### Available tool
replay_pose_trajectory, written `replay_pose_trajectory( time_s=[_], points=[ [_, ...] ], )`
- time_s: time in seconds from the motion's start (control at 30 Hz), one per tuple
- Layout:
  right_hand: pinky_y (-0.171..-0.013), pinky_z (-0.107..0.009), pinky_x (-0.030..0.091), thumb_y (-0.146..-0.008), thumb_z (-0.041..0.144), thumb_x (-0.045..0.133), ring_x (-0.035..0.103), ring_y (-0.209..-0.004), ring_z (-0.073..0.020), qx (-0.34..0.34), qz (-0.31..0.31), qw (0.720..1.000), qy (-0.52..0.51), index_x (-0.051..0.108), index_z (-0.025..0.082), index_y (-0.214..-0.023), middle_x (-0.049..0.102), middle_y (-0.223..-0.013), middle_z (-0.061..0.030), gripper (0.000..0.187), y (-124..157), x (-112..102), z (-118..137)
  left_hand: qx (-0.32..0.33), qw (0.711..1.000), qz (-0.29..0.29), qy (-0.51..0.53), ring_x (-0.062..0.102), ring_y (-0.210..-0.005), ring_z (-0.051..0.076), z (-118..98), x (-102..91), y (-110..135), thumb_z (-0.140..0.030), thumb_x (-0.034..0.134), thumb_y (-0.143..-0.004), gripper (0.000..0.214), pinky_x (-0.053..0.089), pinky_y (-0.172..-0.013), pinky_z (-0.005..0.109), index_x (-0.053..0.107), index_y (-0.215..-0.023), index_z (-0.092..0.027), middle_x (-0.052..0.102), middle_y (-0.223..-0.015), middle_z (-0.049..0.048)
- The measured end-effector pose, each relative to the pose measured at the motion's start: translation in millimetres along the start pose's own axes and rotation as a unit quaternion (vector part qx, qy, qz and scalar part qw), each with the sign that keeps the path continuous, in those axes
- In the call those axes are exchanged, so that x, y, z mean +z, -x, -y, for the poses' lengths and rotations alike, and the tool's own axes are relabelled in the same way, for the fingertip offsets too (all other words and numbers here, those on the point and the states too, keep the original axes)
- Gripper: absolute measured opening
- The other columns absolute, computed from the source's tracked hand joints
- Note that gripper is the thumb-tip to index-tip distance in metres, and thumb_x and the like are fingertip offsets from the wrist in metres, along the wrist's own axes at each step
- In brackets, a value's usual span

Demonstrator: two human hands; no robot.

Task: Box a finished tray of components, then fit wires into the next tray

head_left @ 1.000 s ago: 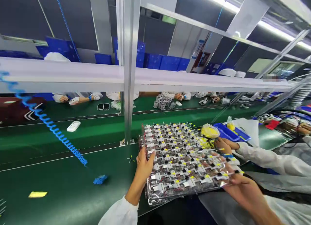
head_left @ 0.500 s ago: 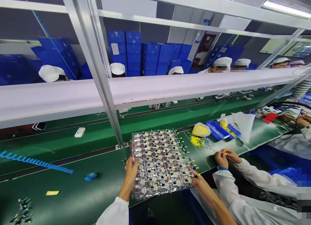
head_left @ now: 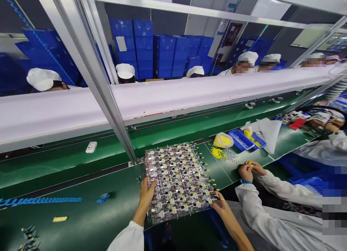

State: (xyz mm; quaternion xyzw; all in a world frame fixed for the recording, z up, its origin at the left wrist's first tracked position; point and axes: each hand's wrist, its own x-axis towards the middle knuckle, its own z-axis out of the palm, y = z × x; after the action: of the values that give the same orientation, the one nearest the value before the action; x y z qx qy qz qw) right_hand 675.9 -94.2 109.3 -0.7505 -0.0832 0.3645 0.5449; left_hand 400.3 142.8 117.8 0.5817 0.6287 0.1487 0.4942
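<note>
A stack of clear trays [head_left: 177,178] packed with small electronic parts with black and yellow caps rests on the green bench [head_left: 81,222] in front of me. My left hand [head_left: 146,193] grips the tray's near left edge, thumb on top. My right hand [head_left: 222,206] holds its near right corner, fingers curled at the edge. The tray's near edge overhangs the bench front.
A co-worker's hands [head_left: 251,169] in white sleeves work to my right near a yellow bag [head_left: 223,139], loose yellow bits [head_left: 218,153] and a blue bin [head_left: 240,139]. A metal post [head_left: 108,99] stands behind the tray. A white device [head_left: 91,147] lies on the conveyor. A blue coiled cord [head_left: 40,200] lies at left.
The view has tilted up and pulled back, so the tray looks smaller and farther. Both hands keep their hold on its near edge. The co-worker's hands have drawn away from the tray.
</note>
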Motion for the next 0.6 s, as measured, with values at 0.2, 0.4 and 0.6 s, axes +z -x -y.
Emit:
replay_pose_trajectory(
  time_s=[0.2, 0.4, 0.6],
  points=[
    [-0.109, -0.047, 0.043, -0.055, 0.045, 0.079, 0.064, -0.115, -0.0340, 0.046, 0.019, 0.997, -0.057, 0.059, 0.025, -0.127, 0.072, -0.092, -0.0030, 0.077, 2.7, 2.7, -8.1, 0.023, 0.998, 0.020, 0.059, 0.032, -0.151, 0.033, 8.4, -14.7, -7.6, -0.058, 0.048, -0.092, 0.062, 0.023, -0.124, 0.050, 0.043, -0.147, -0.030, 0.047, -0.154, 0.0088],
    [-0.110, -0.046, 0.043, -0.060, 0.039, 0.078, 0.066, -0.113, -0.0309, 0.053, 0.087, 0.991, -0.084, 0.057, 0.028, -0.133, 0.074, -0.098, -0.0012, 0.077, 0.5, -3.6, -2.4, 0.016, 0.991, -0.062, 0.114, 0.027, -0.154, 0.030, 14.3, -8.1, -10.5, -0.066, 0.058, -0.087, 0.086, 0.024, -0.126, 0.036, 0.032, -0.155, -0.021, 0.033, -0.161, 0.0147],
    [-0.111, -0.047, 0.044, -0.058, 0.043, 0.076, 0.063, -0.120, -0.0338, 0.058, 0.071, 0.984, -0.155, 0.065, 0.028, -0.126, 0.075, -0.104, -0.0040, 0.070, -8.6, 4.7, 4.0, -0.015, 0.974, 0.024, 0.225, 0.053, -0.137, 0.029, 18.9, -4.4, -10.8, -0.062, 0.060, -0.088, 0.074, 0.041, -0.116, 0.039, 0.044, -0.147, -0.021, 0.056, -0.147, 0.0147]
  ],
)
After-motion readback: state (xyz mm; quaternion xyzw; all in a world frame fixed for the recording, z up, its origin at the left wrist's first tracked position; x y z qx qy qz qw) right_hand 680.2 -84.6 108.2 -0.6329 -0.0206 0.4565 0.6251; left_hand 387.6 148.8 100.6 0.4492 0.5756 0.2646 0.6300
